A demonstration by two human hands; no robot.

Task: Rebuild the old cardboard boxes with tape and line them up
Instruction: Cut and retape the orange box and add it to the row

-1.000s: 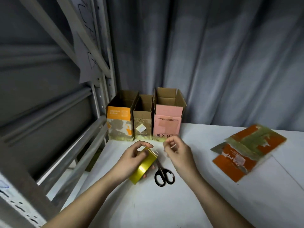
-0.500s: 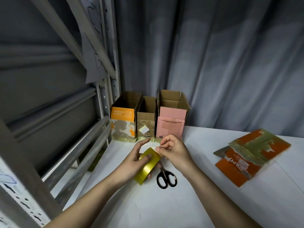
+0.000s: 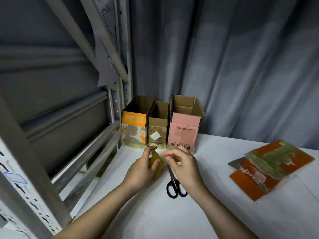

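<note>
Boxes (image 3: 162,123): three upright, open-topped; left hand (image 3: 140,171) grips tape roll (image 3: 158,163); right hand (image 3: 183,167) pinches tape end.

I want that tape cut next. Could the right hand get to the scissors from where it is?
Probably yes. The scissors lie flat on the table, partly under the right hand, with nothing on them. But its fingertips seem to pinch the tape end off the roll, which it would have to release.

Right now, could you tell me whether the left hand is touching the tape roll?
Touching: the head view shows the left hand gripping the yellow tape roll.
</note>
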